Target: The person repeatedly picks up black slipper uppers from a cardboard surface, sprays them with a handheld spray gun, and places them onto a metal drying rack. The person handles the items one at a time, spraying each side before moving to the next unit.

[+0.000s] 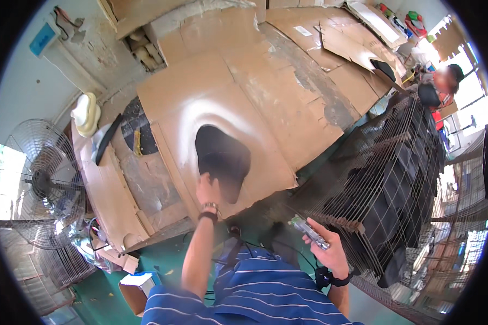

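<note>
a wide bench (339, 115) fills the middle of the room, covered in overlapping sheets of brown cardboard (200, 76), some torn and scuffed to grey. a smooth, rounded black piece (222, 151) lies flat near the middle of the bench's near side, with a white haze (187, 111) on the cardboard around its far and left edges. the floor (168, 264) is green, and a stained pale wall (103, 49) stands at the far left.

the near edge of the bench runs just beyond the person's body. a broad stretch of cardboard lies between the black piece and the bench's right edge; the left hand (207, 189) is at its near left edge, fingers bent over it, though i cannot tell whether that grip pinches it or only rests there. the right hand (331, 252) is off the bench, over the floor, its grip closed around a slim silvery tool (312, 233) with a green end.

close on the right, a wire rack (401, 135) full of black sheets (382, 200) crowds that side. a wire-caged fan (40, 181) stands left of the bench, and an open box (138, 287) sits on the floor at near left. a pale foam lump (85, 115) and a dark curved strip (109, 140) lie at the bench's left end. another person (444, 81) is at the far right, beyond the rack.
</note>
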`<state>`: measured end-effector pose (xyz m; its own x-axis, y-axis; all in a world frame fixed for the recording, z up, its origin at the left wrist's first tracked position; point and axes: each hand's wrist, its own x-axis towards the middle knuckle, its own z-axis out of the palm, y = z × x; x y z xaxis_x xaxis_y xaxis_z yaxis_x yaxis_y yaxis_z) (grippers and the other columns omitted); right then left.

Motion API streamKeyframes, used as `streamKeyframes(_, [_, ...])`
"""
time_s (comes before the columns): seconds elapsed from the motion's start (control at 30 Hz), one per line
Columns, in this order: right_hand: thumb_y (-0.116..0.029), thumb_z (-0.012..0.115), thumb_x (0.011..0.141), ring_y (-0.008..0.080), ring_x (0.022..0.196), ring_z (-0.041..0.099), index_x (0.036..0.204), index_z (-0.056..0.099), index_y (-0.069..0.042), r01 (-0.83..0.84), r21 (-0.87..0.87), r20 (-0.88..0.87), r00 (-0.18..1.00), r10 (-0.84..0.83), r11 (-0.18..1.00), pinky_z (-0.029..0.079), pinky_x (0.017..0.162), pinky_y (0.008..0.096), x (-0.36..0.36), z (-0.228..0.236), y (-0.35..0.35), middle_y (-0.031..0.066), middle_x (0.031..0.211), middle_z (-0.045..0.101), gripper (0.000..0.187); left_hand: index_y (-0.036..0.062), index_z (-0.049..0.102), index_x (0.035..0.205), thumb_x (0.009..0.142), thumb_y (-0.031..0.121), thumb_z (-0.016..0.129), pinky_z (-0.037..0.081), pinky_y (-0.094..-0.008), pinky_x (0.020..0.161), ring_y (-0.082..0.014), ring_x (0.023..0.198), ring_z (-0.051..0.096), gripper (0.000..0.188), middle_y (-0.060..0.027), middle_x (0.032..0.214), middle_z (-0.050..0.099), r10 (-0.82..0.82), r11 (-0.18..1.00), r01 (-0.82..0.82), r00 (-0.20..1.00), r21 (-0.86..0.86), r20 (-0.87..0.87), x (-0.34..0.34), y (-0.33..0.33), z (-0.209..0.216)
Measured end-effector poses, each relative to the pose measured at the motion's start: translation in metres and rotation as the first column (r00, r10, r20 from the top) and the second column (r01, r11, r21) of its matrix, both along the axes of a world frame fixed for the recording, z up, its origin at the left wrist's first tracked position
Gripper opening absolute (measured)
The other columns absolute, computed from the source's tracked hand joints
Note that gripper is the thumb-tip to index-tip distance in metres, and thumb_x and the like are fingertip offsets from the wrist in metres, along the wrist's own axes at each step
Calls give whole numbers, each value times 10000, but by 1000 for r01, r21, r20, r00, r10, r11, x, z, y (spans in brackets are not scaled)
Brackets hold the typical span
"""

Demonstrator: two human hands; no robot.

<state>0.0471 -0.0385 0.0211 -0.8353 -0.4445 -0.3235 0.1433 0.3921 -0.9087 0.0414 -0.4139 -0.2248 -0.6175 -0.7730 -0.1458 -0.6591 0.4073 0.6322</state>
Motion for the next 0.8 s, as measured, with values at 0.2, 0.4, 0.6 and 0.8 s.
streamKeyframes(0.2, [133,554,770,163,905,732,1472,557,-57,-70,63,33,997,68,996,564,837,289,5,-5,-24,127,1019,749,728,102,680,1165,832,138,781,542,-435,876,-310,1104,597,351,-104,1132,582,-151,907,156,988,-390,42,-48,-49,-8])
streamKeyframes(0.4, [104,579,770,189,875,750,1450,568,-39,-126,148,-31,991,132,981,569,831,309,-16,-5,-28,157,992,760,695,114,665,960,788,84,765,527,-438,836,-296,1054,601,201,-84,1077,575,-209,865,228,974,-446,93,-56,-59,-14])
streamKeyframes(0.6, [92,575,767,196,891,753,1442,577,-39,-135,124,5,991,136,983,565,830,318,-26,-9,-25,171,995,754,688,131,596,1028,806,18,685,535,-492,814,-367,956,665,264,-126,989,676,-243,936,237,970,-259,11,-75,-70,30])
streamKeyframes(0.8, [84,586,752,312,1024,733,1437,577,-39,-159,186,39,987,155,970,544,917,358,-24,-11,-26,233,1145,725,696,127,554,1091,805,11,667,543,-509,801,-406,968,673,329,-162,1032,689,-403,859,363,915,-360,-39,-133,-116,48])
